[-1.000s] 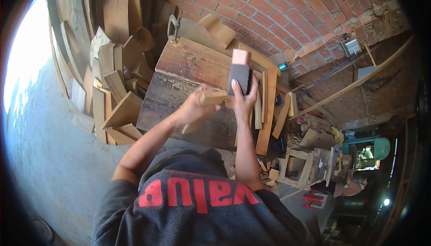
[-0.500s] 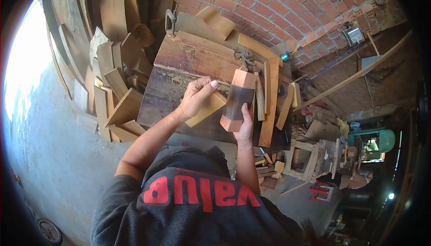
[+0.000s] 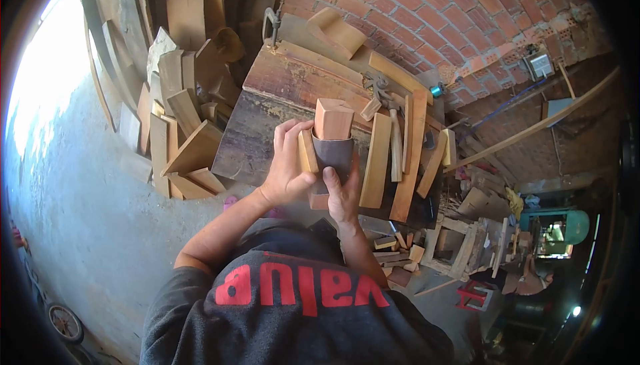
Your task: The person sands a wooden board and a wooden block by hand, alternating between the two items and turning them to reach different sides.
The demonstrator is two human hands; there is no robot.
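Note:
My right hand (image 3: pixel 343 195) is closed around a reddish wooden block (image 3: pixel 334 120). A dark sheet that looks like sandpaper (image 3: pixel 333 154) wraps the block's middle, leaving both ends bare. My left hand (image 3: pixel 287 168) grips a small yellowish piece of wood (image 3: pixel 307 151), its thumb below and fingers at the top. This piece stands on edge right beside the wrapped block; whether they touch is hard to see. Both hands are held above the near part of a worn wooden bench (image 3: pixel 243 135).
A clamp (image 3: pixel 272 26) is fixed at the bench's far left corner. Wooden strips (image 3: pixel 408 158) lie on the right side, near a curved wood piece (image 3: pixel 337 32). Many offcuts (image 3: pixel 190 148) lean at the left. A brick wall (image 3: pixel 427 12) stands behind.
My hands have come together. The yellowish piece has turned on edge against the side of the wrapped block, and the block has moved left and tilted. A yellowish strip on the bench is now uncovered.

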